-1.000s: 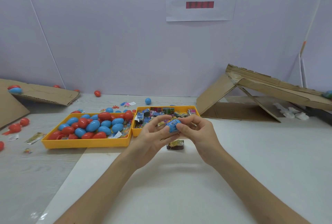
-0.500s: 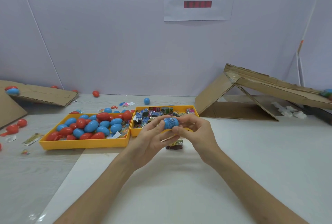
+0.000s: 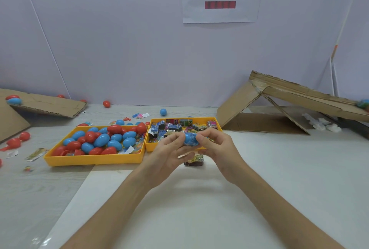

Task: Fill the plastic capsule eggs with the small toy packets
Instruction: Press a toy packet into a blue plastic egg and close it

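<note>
We're holding a blue egg (image 3: 190, 139) just left of the frame's centre, over the near edge of the packet tray (image 3: 218, 127), and both hands are on it. Our left hand (image 3: 167, 153) is curling fingers and thumb round the egg's left end, and our right hand (image 3: 217, 147) is pinching its right end. The two halves are looking joined or nearly so, so we're judging this as the closing step, pressing the shell together; we can't see what is inside. Next we're needing a firm squeeze along the egg's length until the seam seats, then somewhere to set it down. One loose packet (image 3: 194, 159) is lying on the table (image 3: 279, 188) right below our hands, and more packets (image 3: 173, 128) are waiting in the tray. At centre left, the egg tray (image 3: 93, 159) is carrying a heap of red and blue eggs (image 3: 103, 139).
</note>
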A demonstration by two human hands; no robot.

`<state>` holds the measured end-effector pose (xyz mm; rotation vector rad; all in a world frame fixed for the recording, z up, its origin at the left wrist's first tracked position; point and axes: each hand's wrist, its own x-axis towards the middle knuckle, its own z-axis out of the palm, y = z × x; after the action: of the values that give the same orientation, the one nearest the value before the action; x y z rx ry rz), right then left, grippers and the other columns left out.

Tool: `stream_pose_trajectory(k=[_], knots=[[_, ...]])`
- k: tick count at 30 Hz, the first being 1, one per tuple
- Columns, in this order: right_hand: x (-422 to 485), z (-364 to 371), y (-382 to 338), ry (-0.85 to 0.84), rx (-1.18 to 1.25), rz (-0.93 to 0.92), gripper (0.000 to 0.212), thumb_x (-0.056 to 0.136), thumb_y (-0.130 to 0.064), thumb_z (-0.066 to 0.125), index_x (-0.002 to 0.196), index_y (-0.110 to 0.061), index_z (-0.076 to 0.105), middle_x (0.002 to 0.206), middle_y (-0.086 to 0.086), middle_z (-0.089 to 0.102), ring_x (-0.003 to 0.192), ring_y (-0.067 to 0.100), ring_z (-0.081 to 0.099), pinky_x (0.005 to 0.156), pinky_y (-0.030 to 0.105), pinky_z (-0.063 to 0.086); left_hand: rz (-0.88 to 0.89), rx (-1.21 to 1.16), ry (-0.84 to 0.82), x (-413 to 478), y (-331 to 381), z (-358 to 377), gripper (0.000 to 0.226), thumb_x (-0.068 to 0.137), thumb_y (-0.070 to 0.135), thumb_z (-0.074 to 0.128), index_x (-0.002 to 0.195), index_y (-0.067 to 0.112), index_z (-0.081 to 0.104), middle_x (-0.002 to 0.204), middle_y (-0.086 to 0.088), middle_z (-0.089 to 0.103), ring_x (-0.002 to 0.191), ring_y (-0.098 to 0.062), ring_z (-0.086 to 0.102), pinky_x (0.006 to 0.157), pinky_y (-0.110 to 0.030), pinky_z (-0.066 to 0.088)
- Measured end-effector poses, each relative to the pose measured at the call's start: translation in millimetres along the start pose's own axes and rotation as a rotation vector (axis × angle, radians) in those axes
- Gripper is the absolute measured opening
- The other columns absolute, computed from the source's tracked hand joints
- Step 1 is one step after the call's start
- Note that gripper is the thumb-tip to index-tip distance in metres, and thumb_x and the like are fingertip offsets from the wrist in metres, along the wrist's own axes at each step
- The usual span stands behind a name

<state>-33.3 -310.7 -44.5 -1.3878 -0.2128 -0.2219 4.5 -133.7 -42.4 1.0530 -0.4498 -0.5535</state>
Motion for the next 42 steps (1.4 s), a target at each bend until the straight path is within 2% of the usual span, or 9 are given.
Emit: stream_pose_trajectory(k=[5, 10, 14, 20, 28, 32, 36, 39, 42], knots=[[1.5, -1.8, -2.6, -0.066, 0.142, 0.077, 0.019, 0.08, -0.014, 0.069, 0.089, 0.0, 0.061, 0.087, 0.008, 0.07, 0.083, 0.022, 0.067, 0.086, 0.043, 0.054, -0.015, -0.017, -0.004, -0.1, 0.4, 0.3, 0.038, 0.087, 0.025, 0.067, 0.119, 0.007, 0.059, 0.126, -0.017, 0.066, 0.122, -0.033, 0.063, 0.097, -0.034, 0.056], [1.3, -2.7, -1.0, 0.0, 0.12, 0.071, 0.017, 0.088, -0.019, 0.064, 0.092, -0.002, 0.067, 0.099, 0.014, 0.07, 0.092, 0.026, 0.067, 0.086, 0.044, 0.056, 0.016, -0.112, -0.064, -0.2, 0.1, 0.2, 0.044, 0.094, 0.023, 0.063, 0.138, 0.018, 0.058, 0.137, -0.014, 0.063, 0.127, -0.032, 0.061, 0.098, -0.034, 0.054], [-0.1, 2.2, 1.2, 0.017, -0.059, 0.016, 0.037, 0.081, -0.028, 0.073, 0.111, -0.007, 0.07, 0.102, 0.005, 0.075, 0.093, 0.02, 0.071, 0.078, 0.033, 0.058, 0.027, -0.161, -0.052, -0.1, 0.5, -1.7, 0.037, 0.097, 0.024, 0.06, 0.131, 0.01, 0.066, 0.139, -0.017, 0.061, 0.129, -0.031, 0.059, 0.098, -0.035, 0.054], [0.9, 2.6, 2.6, 0.067, -0.018, -0.007, 0.026, 0.077, -0.025, 0.077, 0.099, -0.011, 0.075, 0.097, 0.002, 0.076, 0.091, 0.018, 0.072, 0.074, 0.03, 0.059, 0.021, -0.11, -0.028, 0.1, -1.1, -0.4, 0.063, 0.1, 0.027, 0.056, 0.145, -0.012, 0.034, 0.145, -0.026, 0.052, 0.131, -0.035, 0.057, 0.106, -0.041, 0.05], [1.5, 2.1, 2.9, 0.051, -0.023, -0.015, 0.032, 0.074, -0.027, 0.078, 0.102, -0.011, 0.072, 0.095, -0.002, 0.076, 0.088, 0.016, 0.073, 0.07, 0.027, 0.058, -0.019, -0.138, -0.003, -1.7, 2.2, 1.9, 0.043, 0.091, 0.023, 0.063, 0.131, 0.01, 0.057, 0.131, -0.012, 0.067, 0.122, -0.028, 0.065, 0.095, -0.035, 0.057], [0.7, 1.6, 4.0, 0.052, -0.059, -0.02, 0.027, 0.079, -0.018, 0.079, 0.105, -0.011, 0.072, 0.099, 0.005, 0.076, 0.091, 0.021, 0.073, 0.073, 0.032, 0.06, -0.015, -0.144, -0.046, -2.6, 2.6, 1.4, 0.046, 0.095, 0.022, 0.06, 0.137, 0.004, 0.052, 0.133, -0.018, 0.064, 0.124, -0.029, 0.063, 0.097, -0.034, 0.055], [0.7, 2.3, 2.0, 0.04, -0.013, 0.028, 0.038, 0.078, -0.031, 0.074, 0.108, -0.008, 0.071, 0.099, 0.008, 0.072, 0.092, 0.024, 0.069, 0.086, 0.047, 0.058, 0.007, -0.115, -0.053, -1.6, 1.0, -0.1, 0.043, 0.095, 0.019, 0.061, 0.135, 0.004, 0.054, 0.13, -0.017, 0.067, 0.124, -0.03, 0.063, 0.097, -0.034, 0.056], [0.3, 2.0, -0.1, 0.034, -0.002, 0.05, 0.036, 0.082, -0.032, 0.07, 0.108, -0.006, 0.072, 0.1, 0.01, 0.072, 0.091, 0.022, 0.067, 0.082, 0.041, 0.057, 0.002, -0.059, -0.045, -1.4, 0.7, -0.2, 0.044, 0.094, 0.022, 0.063, 0.134, 0.007, 0.057, 0.127, -0.015, 0.068, 0.123, -0.03, 0.064, 0.095, -0.033, 0.056], [-0.2, 2.2, -1.1, 0.024, 0.011, 0.07, 0.038, 0.083, -0.027, 0.07, 0.11, 0.0, 0.07, 0.102, 0.015, 0.072, 0.092, 0.025, 0.067, 0.088, 0.048, 0.056, -0.011, -0.022, -0.047, -1.8, 0.3, 1.1, 0.04, 0.092, 0.024, 0.065, 0.13, 0.011, 0.061, 0.127, -0.013, 0.069, 0.122, -0.03, 0.064, 0.092, -0.031, 0.056]])
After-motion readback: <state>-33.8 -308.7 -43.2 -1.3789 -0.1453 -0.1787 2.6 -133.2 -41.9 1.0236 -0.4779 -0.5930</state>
